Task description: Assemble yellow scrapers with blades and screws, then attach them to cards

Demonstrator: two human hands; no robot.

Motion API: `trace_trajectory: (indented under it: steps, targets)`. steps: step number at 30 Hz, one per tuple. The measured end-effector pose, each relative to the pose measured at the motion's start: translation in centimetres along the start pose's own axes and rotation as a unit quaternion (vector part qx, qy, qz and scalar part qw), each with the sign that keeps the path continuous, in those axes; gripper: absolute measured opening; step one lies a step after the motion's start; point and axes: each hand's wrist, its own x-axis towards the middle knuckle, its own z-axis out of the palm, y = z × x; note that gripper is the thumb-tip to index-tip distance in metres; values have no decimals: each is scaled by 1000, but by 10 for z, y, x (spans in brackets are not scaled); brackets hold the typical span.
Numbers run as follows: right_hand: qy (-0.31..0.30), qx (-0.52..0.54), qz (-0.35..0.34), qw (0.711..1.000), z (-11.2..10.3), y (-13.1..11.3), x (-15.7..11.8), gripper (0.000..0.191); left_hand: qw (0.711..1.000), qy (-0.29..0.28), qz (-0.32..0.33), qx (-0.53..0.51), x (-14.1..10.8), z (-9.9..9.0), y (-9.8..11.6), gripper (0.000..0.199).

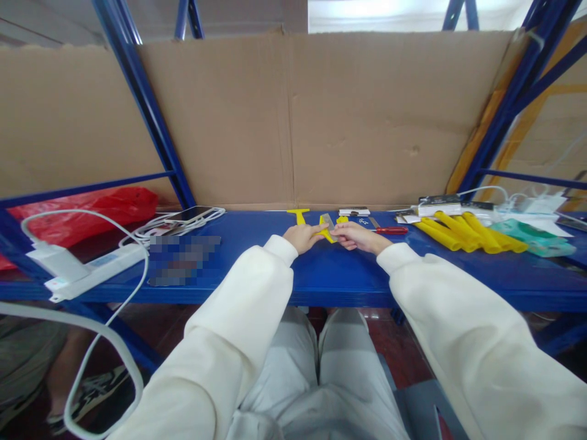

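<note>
Over the blue table, both hands meet at a yellow plastic piece [326,235] with a flat grey metal blade [328,222] against it. My left hand [302,238] is closed on the yellow piece from the left. From the right, my right hand [356,236] pinches the edge of the blade. A yellow T-shaped part [298,214] shows just behind my left hand; whether it touches the hand I cannot tell. Beyond my right hand lie another yellow piece [342,220], small screws [362,221] and a red-handled screwdriver [392,231].
Several yellow tubes [472,233] and a green plastic bag [534,239] lie at the right. A small white-and-black box [354,212] stands near the cardboard back wall [293,122]. On the left are a white power strip [96,275], coiled cables [183,225] and a red bag [92,214].
</note>
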Motion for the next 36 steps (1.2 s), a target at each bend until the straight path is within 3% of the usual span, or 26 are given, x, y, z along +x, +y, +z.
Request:
trace_trajectory:
  steps: [17,25,36]
  targets:
    - [-16,-56,19,998,-6,0,-1,31,999,-22,18,33,-3,-1,5,46]
    - [108,-20,-13,994,-8,4,8,25,995,-23,69,63,-6,-3,15,46]
    - [130,21,-94,987,-11,5,12,26,995,-3,77,62,0,-5,28,48]
